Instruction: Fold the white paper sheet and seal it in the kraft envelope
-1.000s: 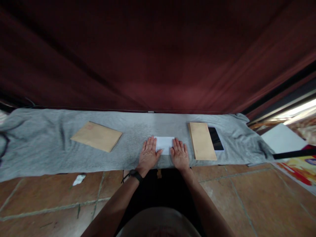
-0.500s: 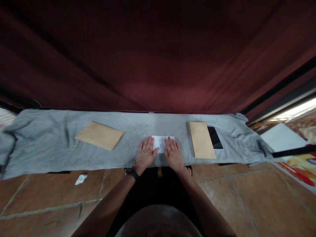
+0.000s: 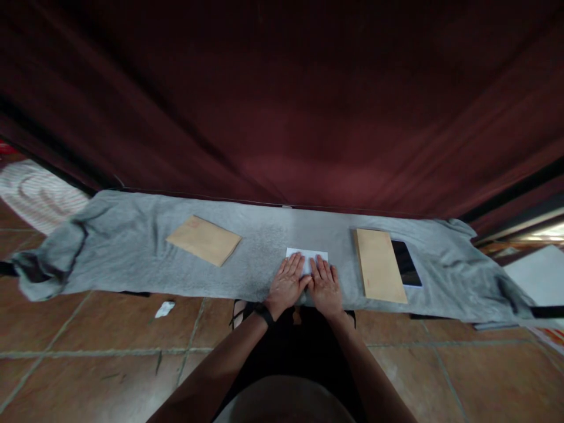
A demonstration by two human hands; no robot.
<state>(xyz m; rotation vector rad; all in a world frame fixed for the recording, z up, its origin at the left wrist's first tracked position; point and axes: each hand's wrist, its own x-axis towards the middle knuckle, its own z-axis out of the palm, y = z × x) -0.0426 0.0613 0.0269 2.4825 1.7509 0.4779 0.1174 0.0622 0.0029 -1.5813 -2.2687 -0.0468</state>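
A small white paper [image 3: 308,253] lies flat on the grey cloth, partly covered by both hands. My left hand [image 3: 287,283] rests palm down on its left part, fingers stretched out. On its right part, my right hand [image 3: 325,286] also lies flat with fingers extended. The two thumbs meet near the middle of the paper. Off to the left is a single brown envelope [image 3: 205,239], set at a slant. To the right of my hands sits a thick stack of brown envelopes [image 3: 381,265].
Grey cloth [image 3: 264,235] covers the long narrow surface, with a dark red curtain [image 3: 282,141] hanging behind it. A dark-screened phone or tablet [image 3: 406,263] lies beside the stack. A white scrap [image 3: 164,309] is on the tiled floor. At far right stands a white sheet or board [image 3: 540,279].
The camera view has shifted and turned slightly, so everything sits further right. My hands have come closer together on the paper, thumbs now touching, and remain flat.
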